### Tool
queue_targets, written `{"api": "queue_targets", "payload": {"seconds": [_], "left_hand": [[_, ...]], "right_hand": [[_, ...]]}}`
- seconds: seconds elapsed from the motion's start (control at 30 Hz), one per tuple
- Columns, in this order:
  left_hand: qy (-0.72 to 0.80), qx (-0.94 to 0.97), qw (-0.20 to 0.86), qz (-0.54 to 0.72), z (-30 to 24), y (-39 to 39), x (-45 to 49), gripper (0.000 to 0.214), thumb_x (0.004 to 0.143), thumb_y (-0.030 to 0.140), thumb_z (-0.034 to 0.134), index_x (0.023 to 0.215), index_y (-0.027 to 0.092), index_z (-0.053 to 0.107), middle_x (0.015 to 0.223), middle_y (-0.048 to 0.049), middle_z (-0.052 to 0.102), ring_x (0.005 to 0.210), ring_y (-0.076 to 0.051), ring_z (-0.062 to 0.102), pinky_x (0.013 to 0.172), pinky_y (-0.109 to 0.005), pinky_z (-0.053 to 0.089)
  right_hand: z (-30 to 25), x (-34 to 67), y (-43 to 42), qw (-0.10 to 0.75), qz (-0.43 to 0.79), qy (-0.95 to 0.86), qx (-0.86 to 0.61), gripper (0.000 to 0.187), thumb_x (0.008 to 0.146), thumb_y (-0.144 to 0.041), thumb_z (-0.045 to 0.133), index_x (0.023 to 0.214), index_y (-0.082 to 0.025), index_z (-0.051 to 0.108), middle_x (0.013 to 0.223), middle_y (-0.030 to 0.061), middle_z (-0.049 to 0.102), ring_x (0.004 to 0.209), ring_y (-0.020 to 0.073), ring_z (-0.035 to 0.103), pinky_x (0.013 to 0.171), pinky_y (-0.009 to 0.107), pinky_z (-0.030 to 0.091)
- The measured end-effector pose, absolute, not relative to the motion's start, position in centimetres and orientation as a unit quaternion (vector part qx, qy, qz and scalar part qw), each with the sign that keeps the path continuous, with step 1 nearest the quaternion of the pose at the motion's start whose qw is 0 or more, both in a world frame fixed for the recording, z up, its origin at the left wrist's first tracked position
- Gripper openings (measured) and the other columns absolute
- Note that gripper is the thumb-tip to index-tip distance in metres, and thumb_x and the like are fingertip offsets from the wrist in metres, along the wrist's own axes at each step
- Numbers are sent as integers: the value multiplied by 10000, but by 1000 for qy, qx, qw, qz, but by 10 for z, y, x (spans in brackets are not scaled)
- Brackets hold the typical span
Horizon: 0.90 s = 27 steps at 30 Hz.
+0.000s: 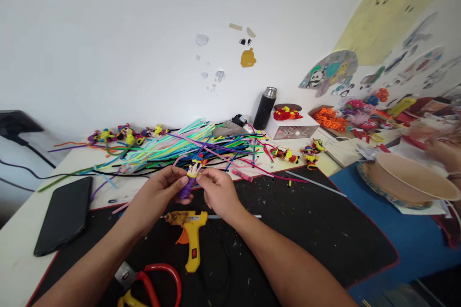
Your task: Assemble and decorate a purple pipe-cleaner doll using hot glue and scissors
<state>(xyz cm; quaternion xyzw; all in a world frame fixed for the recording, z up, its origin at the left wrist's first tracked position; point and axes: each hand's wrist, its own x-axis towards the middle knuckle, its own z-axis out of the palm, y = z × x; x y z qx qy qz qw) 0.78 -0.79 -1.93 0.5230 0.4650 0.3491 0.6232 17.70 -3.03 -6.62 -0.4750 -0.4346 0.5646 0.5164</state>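
Left hand (pixel 166 186) and right hand (pixel 220 193) pinch a small doll (pixel 188 187) in the middle of the frame. Squeezing too hard could bend it. A glue gun (pixel 193 236) lies just below; if hot, it could burn a hand. Under it is a specked black mat (pixel 317 225) on a white table (pixel 18 237). Fuzzy sticks (pixel 162 148) lie behind, and stickers (pixel 248 59) dot the white wall (pixel 108 33) up top.

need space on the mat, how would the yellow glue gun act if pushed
The yellow glue gun will probably slide rather than roll, as it lies on its side. It looks like hard plastic, so probably stiff. The pale stick jutting from its back may snag if it swings round.
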Motion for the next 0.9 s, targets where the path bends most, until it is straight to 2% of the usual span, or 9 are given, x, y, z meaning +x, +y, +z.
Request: {"api": "queue_targets", "payload": {"seconds": [0.2, 0.37, 0.57, 0.7, 0.77, 0.9], "left_hand": [[459, 528, 610, 373, -27, -9, 9, 550, 653, 609, 936, 919, 195, 692, 787, -9, 704, 651, -173, 652, 621, -298, 611], [457, 557, 570, 396, -25, -15, 16, 507, 685, 605, 917, 914, 220, 679, 800, -7, 694, 673, -195, 672, 650, -313, 613], [476, 647, 434, 408, -27, -22, 15, 259, 851, 466, 803, 957, 256, 696, 885, -35, 741, 786, -230, 701, 715, -294, 572], [480, 696, 348, 405, -36, -21, 10, 187, 874, 391, 757, 999, 259, 715, 906, -42, 760, 816, -244, 713, 780, -315, 544], [477, 700, 347, 401, -39, -19, 10, 218, 895, 433, 718, 1015, 252, 703, 904, -41, 756, 794, -243, 713, 760, -328, 548], [465, 651, 446, 402, -36, -16, 13, 334, 881, 547, 719, 990, 235, 669, 885, -29, 734, 722, -224, 702, 687, -337, 582]], "right_hand": [[-58, 176, -30, 537, 623, -376, -426, 208, 825, -382, 692, 733, -211, 618, 390, -117, 395, 275, 76, 298, 327, 232, 194], [-54, 177, -32, 552, 674, -301, -387, 163, 784, -312, 714, 730, -169, 660, 379, -119, 373, 290, 51, 225, 333, 213, 168], [-47, 186, -30, 460, 800, -208, -325, 227, 920, -243, 603, 706, -168, 614, 341, -127, 281, 304, 60, 163, 345, 192, 138], [-50, 190, -28, 427, 840, -176, -283, 303, 980, -199, 491, 712, -152, 625, 336, -121, 274, 314, 66, 120, 339, 184, 140], [-53, 191, -26, 425, 844, -178, -274, 316, 990, -190, 462, 724, -152, 630, 332, -119, 273, 315, 72, 110, 335, 186, 136], [-57, 190, -25, 434, 840, -192, -264, 275, 983, -217, 497, 746, -162, 626, 347, -119, 301, 312, 72, 139, 340, 197, 134]]}}
